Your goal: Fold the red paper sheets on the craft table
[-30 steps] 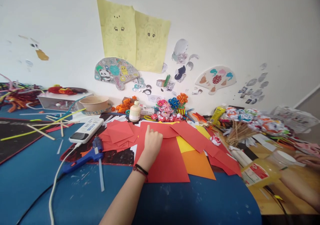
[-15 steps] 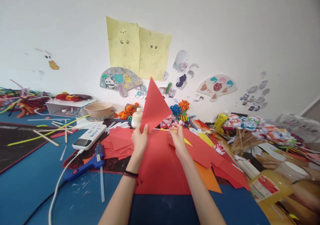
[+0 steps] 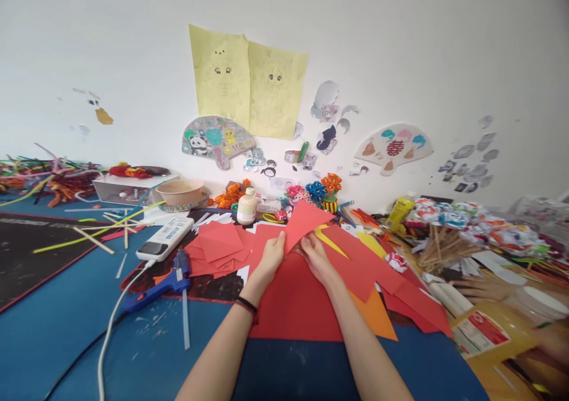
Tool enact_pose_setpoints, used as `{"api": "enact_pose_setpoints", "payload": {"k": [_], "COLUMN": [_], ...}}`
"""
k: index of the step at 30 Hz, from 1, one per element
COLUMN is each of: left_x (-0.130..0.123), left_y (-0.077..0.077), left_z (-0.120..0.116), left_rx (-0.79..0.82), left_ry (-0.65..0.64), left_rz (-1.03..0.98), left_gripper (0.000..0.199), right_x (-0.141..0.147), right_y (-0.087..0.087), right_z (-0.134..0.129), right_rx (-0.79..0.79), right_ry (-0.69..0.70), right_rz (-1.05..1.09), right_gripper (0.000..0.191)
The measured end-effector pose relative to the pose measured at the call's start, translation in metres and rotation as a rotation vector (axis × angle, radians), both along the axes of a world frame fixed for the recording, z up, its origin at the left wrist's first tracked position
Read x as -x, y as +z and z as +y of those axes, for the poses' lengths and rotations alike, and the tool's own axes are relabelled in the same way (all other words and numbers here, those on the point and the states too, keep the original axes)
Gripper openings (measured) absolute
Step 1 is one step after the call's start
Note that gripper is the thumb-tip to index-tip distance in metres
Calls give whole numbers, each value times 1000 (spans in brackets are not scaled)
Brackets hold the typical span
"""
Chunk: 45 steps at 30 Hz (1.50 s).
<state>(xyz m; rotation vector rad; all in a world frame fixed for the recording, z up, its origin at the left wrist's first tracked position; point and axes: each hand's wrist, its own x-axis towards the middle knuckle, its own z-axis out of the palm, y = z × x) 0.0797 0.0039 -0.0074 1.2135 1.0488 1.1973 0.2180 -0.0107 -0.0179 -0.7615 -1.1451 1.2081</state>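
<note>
Between my two hands a small red paper piece (image 3: 306, 222), triangular in outline, is held up over a large red paper sheet (image 3: 296, 306). My left hand (image 3: 272, 255) pinches its left lower edge, thumb on the near side. At its lower right, my right hand (image 3: 316, 255) has its fingers closed on the edge as well. A stack of small red paper pieces (image 3: 220, 244) lies to the left of my left hand. More red sheets (image 3: 355, 255) and an orange sheet (image 3: 377, 318) overlap to the right of my right hand.
On the left lie a blue glue gun (image 3: 178, 279), a white power strip (image 3: 165, 238) with a cable, and sticks (image 3: 93, 239). A glue bottle (image 3: 247, 206) stands behind. A jug of yellow liquid (image 3: 493, 336) and another person's hand (image 3: 478, 290) are at the right.
The red paper piece has come down and tilted to the right. My right hand has moved in from beside it and now grips its edge.
</note>
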Motion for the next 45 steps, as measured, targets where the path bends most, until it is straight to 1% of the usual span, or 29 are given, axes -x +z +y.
{"api": "enact_pose_setpoints", "payload": {"k": [2, 5, 7, 9, 11, 12, 13, 15, 17, 22, 24, 27, 29, 31, 33, 37, 39, 42, 45], "left_x": [0, 0, -1, -3, -5, -5, -6, -6, -4, 0, 1, 2, 1, 0, -1, 0, 3, 8, 14], "left_y": [-1, 0, 2, 4, 7, 8, 8, 8, 5, 2, 4, 6, 6, 6, 5, 1, -2, -4, -5], "left_z": [-1, -8, -14, -19, -21, -20, -18, -12, -7, -2, -2, -4, -5, -6, -5, 1, 6, 11, 14], "left_rx": [-36, -108, -147, -183, -241, -271, -290, -290, -296, -382, -394, -330, -279, -248, -197, -101, -71, -17, -44], "left_ry": [-2, -5, -5, 32, 107, 136, 140, 76, 15, 51, 31, -38, -61, -40, 9, 92, 131, 186, 234], "left_rz": [123, 349, 477, 603, 676, 656, 589, 381, 238, 160, 107, -5, -85, -157, -221, -268, -304, -409, -446], "left_gripper": [50, 44, 37, 32, 32, 33, 33, 37, 41, 37, 39, 42, 45, 47, 51, 56, 55, 51, 44], "right_x": [3, 5, 6, 6, 7, 7, 6, 3, -1, -2, 1, 8, 12, 14, 16, 17, 17, 17, 19], "right_y": [0, 2, 4, 5, 6, 6, 5, 2, -1, -4, -2, 3, 7, 11, 14, 17, 18, 19, 17], "right_z": [-2, -5, -7, -7, -7, -6, -4, -1, 2, 4, 2, -3, -7, -11, -14, -17, -17, -18, -19], "right_rx": [-1, -2, -8, -21, -38, -44, -43, -22, -1, 0, 5, -29, -44, -45, -62, -125, -148, -167, -178], "right_ry": [-16, -5, 10, 21, 16, 2, -18, -71, -118, -105, -120, -140, -119, -95, -94, -109, -100, -81, -49], "right_rz": [-13, -33, -45, -52, -43, -36, -32, -46, -84, -133, -155, -206, -252, -306, -355, -429, -449, -475, -518], "right_gripper": [51, 62, 66, 65, 61, 59, 57, 56, 56, 50, 50, 52, 57, 63, 65, 56, 54, 53, 53]}}
